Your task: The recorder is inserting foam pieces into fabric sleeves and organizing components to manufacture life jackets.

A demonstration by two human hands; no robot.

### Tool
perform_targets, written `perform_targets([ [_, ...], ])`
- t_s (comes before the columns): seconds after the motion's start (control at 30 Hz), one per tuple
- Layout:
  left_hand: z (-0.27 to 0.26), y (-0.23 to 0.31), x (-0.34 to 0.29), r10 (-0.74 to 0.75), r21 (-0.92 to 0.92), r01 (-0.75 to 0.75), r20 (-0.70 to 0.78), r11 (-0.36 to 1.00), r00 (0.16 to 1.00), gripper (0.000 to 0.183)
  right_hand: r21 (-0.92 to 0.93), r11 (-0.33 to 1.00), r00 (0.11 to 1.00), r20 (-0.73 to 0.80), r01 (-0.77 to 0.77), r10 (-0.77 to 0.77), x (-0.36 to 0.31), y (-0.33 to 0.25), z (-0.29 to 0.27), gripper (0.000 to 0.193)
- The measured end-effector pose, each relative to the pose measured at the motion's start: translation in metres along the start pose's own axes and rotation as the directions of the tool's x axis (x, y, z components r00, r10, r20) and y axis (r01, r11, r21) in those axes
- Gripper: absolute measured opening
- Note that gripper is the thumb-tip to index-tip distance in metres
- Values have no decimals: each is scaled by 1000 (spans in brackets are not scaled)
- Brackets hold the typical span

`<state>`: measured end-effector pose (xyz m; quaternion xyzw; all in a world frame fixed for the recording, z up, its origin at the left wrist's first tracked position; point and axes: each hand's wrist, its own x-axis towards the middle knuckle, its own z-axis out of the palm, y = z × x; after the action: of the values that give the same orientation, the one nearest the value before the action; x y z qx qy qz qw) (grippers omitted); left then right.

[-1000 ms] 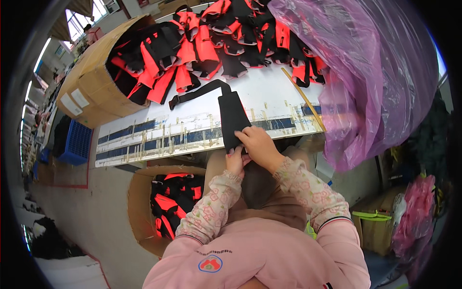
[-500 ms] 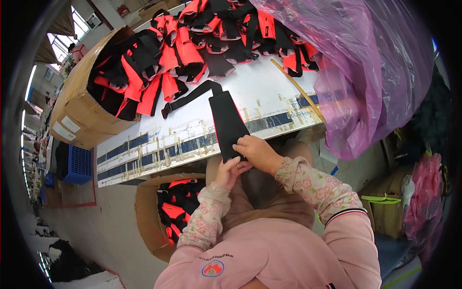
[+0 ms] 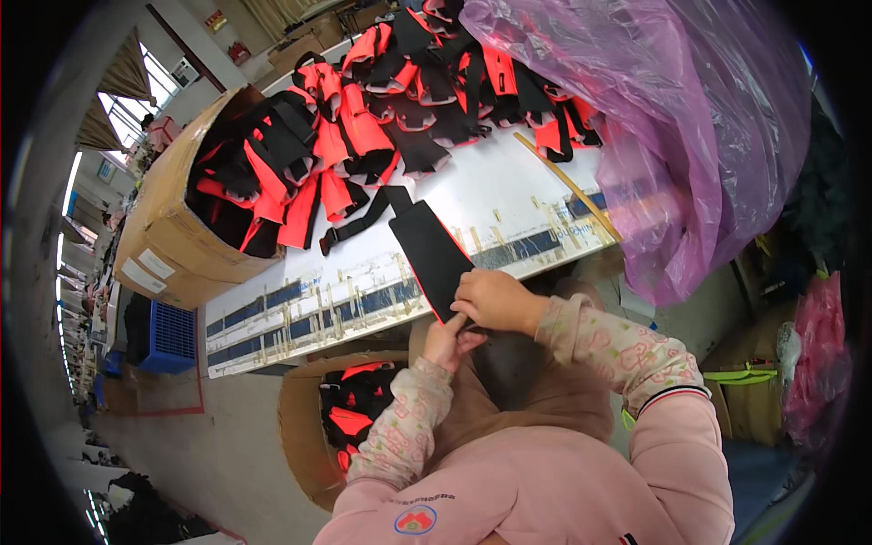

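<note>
The white worktable [image 3: 509, 186] bears tape residue along its front; a carton [image 3: 168, 222] stands left, purple plastic [image 3: 718, 127] right. The black strapped piece [image 3: 429, 252] slants over the near edge, its lower end pinched between curled fingers of the left hand [image 3: 442, 345] and right hand [image 3: 500, 301], which meet there.

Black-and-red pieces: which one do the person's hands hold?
The black piece lying apart across the table's front; the others lie heaped behind or inside boxes.

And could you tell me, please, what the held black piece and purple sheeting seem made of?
The black piece: matt fabric, perhaps, judging by its dull, even face. The purple sheeting: likely thin, glossy plastic film, being crinkled, shiny and translucent.
</note>
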<state>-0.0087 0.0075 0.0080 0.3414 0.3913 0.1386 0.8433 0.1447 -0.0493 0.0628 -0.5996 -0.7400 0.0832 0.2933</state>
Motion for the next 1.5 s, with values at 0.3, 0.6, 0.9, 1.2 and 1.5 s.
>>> perform_targets([
  [0.3, 8, -12, 6, 136, -15, -137, -83, 990, 987, 15, -280, 960, 991, -135, -13, -26, 79, 24, 54, 80],
  [0.6, 5, -30, 13, 99, -2, -99, -20, 995, 995, 17, -186, 981, 998, -29, -60, 56, 115, 61, 50, 68],
  [0.9, 10, 5, -12, 46, -46, -47, -27, 998, 999, 22, -443, 896, 989, -140, -27, -39, -35, -46, -7, 38],
  [1.2, -4, 28, -19, 174, -253, -69, 423, 965, 889, 57, 966, 260, 676, -181, -16, 715, -51, -15, -19, 26],
  [1.5, 19, 74, -76, 600, -344, -504, 291, 793, 745, 66, 923, -371, 688, 335, -102, 643, -117, -67, 53, 32],
])
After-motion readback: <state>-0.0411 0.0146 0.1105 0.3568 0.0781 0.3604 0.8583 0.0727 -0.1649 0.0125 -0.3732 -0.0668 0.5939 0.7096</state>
